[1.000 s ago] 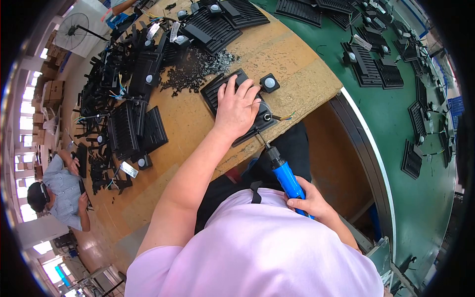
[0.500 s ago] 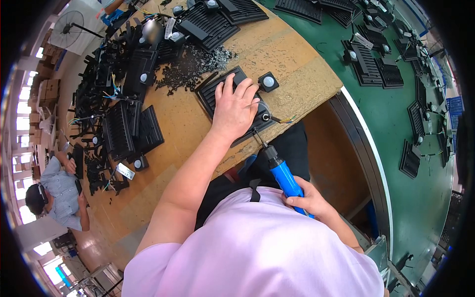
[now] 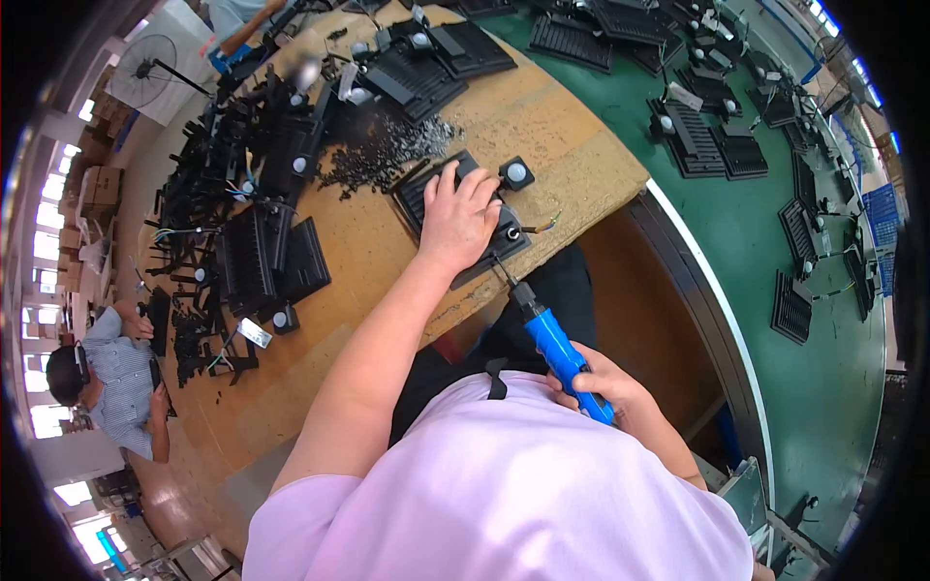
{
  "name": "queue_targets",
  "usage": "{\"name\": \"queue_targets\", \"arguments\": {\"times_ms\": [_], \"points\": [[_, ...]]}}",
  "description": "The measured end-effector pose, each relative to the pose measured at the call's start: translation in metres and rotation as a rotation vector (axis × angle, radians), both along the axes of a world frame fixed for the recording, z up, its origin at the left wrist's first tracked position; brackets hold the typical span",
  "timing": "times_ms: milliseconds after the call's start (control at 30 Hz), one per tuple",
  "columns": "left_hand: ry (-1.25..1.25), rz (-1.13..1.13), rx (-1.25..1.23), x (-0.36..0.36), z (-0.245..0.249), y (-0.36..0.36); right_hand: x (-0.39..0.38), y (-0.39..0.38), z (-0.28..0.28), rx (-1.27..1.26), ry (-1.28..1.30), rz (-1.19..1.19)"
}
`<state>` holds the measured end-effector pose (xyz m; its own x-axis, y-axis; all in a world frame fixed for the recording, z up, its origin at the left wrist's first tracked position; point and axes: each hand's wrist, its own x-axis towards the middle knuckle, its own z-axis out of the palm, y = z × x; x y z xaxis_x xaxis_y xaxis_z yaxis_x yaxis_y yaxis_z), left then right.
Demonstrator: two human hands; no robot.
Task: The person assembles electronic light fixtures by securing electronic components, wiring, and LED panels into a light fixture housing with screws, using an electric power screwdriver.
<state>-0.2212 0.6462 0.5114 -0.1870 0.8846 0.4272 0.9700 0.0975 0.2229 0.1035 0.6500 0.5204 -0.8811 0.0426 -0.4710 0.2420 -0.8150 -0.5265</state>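
Observation:
My left hand [image 3: 459, 219] lies with spread fingers on a black finned floodlight housing [image 3: 411, 203] at the bench's near edge. In my right hand [image 3: 608, 383] is a blue electric screwdriver [image 3: 550, 337]. The screwdriver's bit points up and left at the housing's near edge; whether it touches a screw is too small to tell. Beside my left fingertips sits a black motion sensor [image 3: 516, 173] with a white dome. A short cable [image 3: 545, 226] with coloured wire ends sticks out of the housing to the right. My palm hides the housing's middle.
Small black and silver screws [image 3: 383, 155] lie heaped beyond the housing. Black brackets and floodlights [image 3: 247, 257] are piled on the wooden bench [image 3: 354, 281] at left. More floodlights [image 3: 693, 140] lie on the green conveyor [image 3: 649, 242] at right. A co-worker [image 3: 116, 373] is at far left.
The view has shifted slightly. My left hand stays on the housing, and the screwdriver's bit stays at its near edge. My right hand's fingers have shifted a little on the screwdriver.

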Motion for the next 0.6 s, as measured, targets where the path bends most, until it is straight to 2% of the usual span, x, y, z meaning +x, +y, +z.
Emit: {"name": "queue_targets", "arguments": {"times_ms": [33,100,167,233,300,333,400,500,533,600], "points": [[0.004,0.009,-0.012,0.000,-0.002,-0.001,0.001,0.004,0.003,0.126,-0.008,0.037],[0.039,0.028,-0.005,-0.001,-0.005,0.000,0.005,0.005,0.021,0.572,-0.154,0.129],[0.013,0.050,0.008,-0.003,-0.012,0.001,0.026,0.007,-0.010,0.971,-0.068,0.155],[-0.079,0.067,0.040,0.004,-0.015,-0.007,0.040,0.003,0.008,0.710,-0.081,0.088],[-0.074,-0.014,-0.110,0.028,-0.004,-0.022,0.050,-0.001,0.026,0.572,-0.175,0.015],[-0.145,-0.047,-0.067,0.042,-0.001,-0.028,0.051,-0.002,0.036,0.492,-0.186,-0.051],[-0.281,-0.085,0.045,0.057,0.005,-0.039,0.053,-0.001,0.038,0.443,-0.190,-0.150],[-0.543,-0.200,0.024,0.050,-0.015,-0.059,0.055,0.009,0.027,0.440,-0.188,-0.252],[-0.471,-0.259,0.038,0.048,-0.009,-0.072,0.055,0.012,0.023,0.456,-0.182,-0.268],[-0.235,-0.213,0.111,0.043,0.012,-0.109,0.053,0.015,0.029,0.473,-0.195,-0.303]]}}
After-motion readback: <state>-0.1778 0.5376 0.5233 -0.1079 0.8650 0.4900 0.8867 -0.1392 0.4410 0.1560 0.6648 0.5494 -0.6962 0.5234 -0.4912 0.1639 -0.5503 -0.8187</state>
